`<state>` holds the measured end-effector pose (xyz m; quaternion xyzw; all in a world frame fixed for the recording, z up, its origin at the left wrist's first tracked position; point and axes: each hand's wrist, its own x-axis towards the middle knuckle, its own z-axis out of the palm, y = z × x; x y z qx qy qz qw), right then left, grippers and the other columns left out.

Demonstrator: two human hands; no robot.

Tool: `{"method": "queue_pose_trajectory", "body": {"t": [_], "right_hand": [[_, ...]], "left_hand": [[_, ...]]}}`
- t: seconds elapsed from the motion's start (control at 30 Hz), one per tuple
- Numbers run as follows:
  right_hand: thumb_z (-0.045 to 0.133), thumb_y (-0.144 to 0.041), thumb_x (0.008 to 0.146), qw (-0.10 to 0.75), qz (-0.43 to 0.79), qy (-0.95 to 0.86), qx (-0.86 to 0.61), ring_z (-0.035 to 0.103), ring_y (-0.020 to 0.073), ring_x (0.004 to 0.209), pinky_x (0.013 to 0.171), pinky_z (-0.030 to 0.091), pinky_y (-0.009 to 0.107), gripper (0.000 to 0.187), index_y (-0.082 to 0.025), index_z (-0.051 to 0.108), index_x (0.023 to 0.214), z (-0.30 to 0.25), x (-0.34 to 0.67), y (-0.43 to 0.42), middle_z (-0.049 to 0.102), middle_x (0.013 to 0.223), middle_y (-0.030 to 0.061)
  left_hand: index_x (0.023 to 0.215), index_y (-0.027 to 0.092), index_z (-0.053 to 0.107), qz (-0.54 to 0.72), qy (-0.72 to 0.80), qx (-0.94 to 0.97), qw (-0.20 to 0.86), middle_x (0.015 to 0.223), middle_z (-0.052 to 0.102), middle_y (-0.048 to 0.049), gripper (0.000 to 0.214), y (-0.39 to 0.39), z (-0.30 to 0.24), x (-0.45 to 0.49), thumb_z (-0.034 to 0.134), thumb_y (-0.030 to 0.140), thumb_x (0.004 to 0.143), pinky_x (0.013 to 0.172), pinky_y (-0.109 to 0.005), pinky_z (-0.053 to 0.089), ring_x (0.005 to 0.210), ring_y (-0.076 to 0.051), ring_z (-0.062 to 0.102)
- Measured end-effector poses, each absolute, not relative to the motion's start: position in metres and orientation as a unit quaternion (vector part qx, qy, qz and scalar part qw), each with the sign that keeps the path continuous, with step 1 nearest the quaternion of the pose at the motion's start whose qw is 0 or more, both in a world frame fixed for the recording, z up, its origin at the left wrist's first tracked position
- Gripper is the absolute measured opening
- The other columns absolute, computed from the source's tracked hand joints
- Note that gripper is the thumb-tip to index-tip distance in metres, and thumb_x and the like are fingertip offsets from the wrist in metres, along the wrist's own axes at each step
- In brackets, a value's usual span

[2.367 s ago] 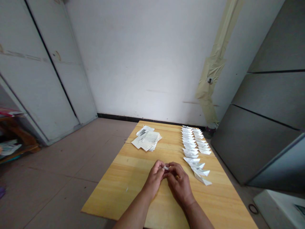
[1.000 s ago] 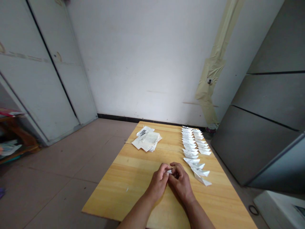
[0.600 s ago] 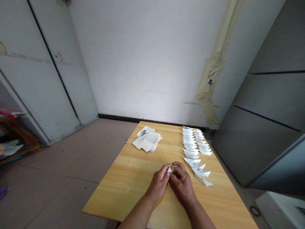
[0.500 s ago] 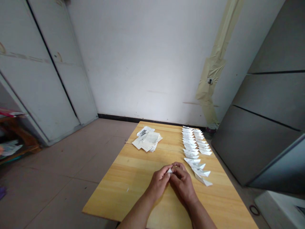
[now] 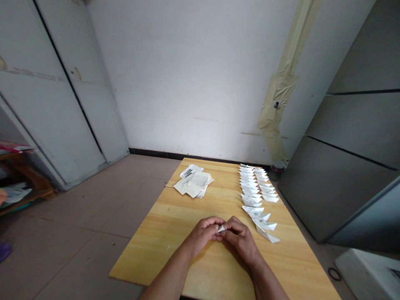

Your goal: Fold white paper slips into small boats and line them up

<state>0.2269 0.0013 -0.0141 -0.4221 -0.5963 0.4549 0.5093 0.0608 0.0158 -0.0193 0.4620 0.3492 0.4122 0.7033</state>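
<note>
Between my fingertips is a small piece of folded white paper (image 5: 221, 228), mostly hidden, with one pointed corner showing. My left hand (image 5: 204, 233) pinches it from the left, fingers curled. From the other side my right hand (image 5: 240, 238) grips it between thumb and fingers. Both hands are close together above the near half of the wooden table (image 5: 150, 246). To their right stand rows of folded paper boats (image 5: 250, 189), the nearest ones (image 5: 265, 225) overlapping at an angle. Beyond my left hand lies a loose stack of printed paper sheets (image 5: 196, 183).
A white wall (image 5: 187, 83) rises behind the table. Pale cabinets (image 5: 78, 104) stand on the left, above a low wooden shelf (image 5: 40, 183). On the right are a grey panelled cabinet (image 5: 350, 146) and a white box (image 5: 368, 271) on the floor. A tiny paper scrap (image 5: 168, 248) lies on the table.
My left hand has turned and lowered slightly around the folded paper, and its pointed corner is now tilted differently. My right hand's fingers have shifted a little. The boats and sheets stay put.
</note>
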Motion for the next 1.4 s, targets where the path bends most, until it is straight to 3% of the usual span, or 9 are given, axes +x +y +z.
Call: {"method": "queue_pose_trajectory", "body": {"t": [0.23, 0.47, 0.67, 1.0, 1.17, 1.4], "right_hand": [[0.076, -0.035, 0.073, 0.480, 0.594, -0.536, -0.361, 0.065, 0.0204, 0.071, 0.071, 0.051, 0.033, 0.015, -0.020, 0.072, 0.076, -0.009, 0.220, -0.006, 0.071, 0.075, 0.0023], [0.079, -0.033, 0.068, 0.478, 0.610, -0.514, -0.367, 0.062, 0.0161, 0.062, 0.065, 0.048, 0.027, 0.018, -0.019, 0.068, 0.071, -0.008, 0.218, -0.005, 0.070, 0.066, 0.0013], [0.079, -0.031, 0.061, 0.472, 0.644, -0.481, -0.361, 0.055, 0.0127, 0.054, 0.057, 0.042, 0.025, 0.020, -0.018, 0.064, 0.065, -0.007, 0.219, -0.005, 0.065, 0.058, -0.0010], [0.067, -0.021, 0.062, 0.446, 0.607, -0.525, -0.396, 0.039, 0.0085, 0.048, 0.049, 0.029, 0.022, 0.006, -0.017, 0.062, 0.063, -0.009, 0.225, -0.007, 0.058, 0.054, -0.0031], [0.063, -0.020, 0.066, 0.434, 0.552, -0.597, -0.387, 0.037, 0.0090, 0.055, 0.052, 0.029, 0.022, 0.003, -0.017, 0.063, 0.067, -0.017, 0.228, -0.004, 0.050, 0.058, -0.0049], [0.059, -0.019, 0.068, 0.424, 0.481, -0.643, -0.419, 0.040, 0.0109, 0.057, 0.054, 0.030, 0.023, 0.003, -0.018, 0.060, 0.066, -0.019, 0.225, -0.006, 0.050, 0.059, -0.0037]], "left_hand": [[0.107, 0.015, 0.072, 0.362, 0.304, 0.501, 0.725, 0.102, 0.069, -0.0117, 0.040, 0.014, -0.010, 0.056, 0.073, 0.040, 0.076, 0.080, -0.032, 0.047, 0.087, -0.021, 0.064], [0.093, 0.012, 0.071, 0.370, 0.339, 0.510, 0.698, 0.084, 0.067, -0.0065, 0.034, 0.015, -0.011, 0.059, 0.073, 0.037, 0.071, 0.071, -0.027, 0.047, 0.073, -0.016, 0.061], [0.090, 0.013, 0.063, 0.352, 0.353, 0.530, 0.686, 0.081, 0.065, -0.0051, 0.032, 0.015, -0.013, 0.056, 0.069, 0.039, 0.072, 0.067, -0.030, 0.051, 0.071, -0.017, 0.064], [0.082, 0.016, 0.054, 0.354, 0.326, 0.559, 0.675, 0.073, 0.060, -0.0008, 0.040, 0.015, -0.015, 0.051, 0.078, 0.042, 0.062, 0.064, -0.027, 0.046, 0.066, -0.015, 0.059], [0.075, 0.015, 0.058, 0.365, 0.351, 0.615, 0.604, 0.061, 0.047, 0.0057, 0.025, 0.015, -0.022, 0.047, 0.075, 0.029, 0.062, 0.056, -0.022, 0.030, 0.057, -0.008, 0.040], [0.061, 0.015, 0.055, 0.392, 0.385, 0.654, 0.520, 0.062, 0.051, 0.0031, 0.013, 0.012, -0.023, 0.047, 0.068, 0.019, 0.062, 0.056, -0.022, 0.030, 0.061, -0.010, 0.042]]}}
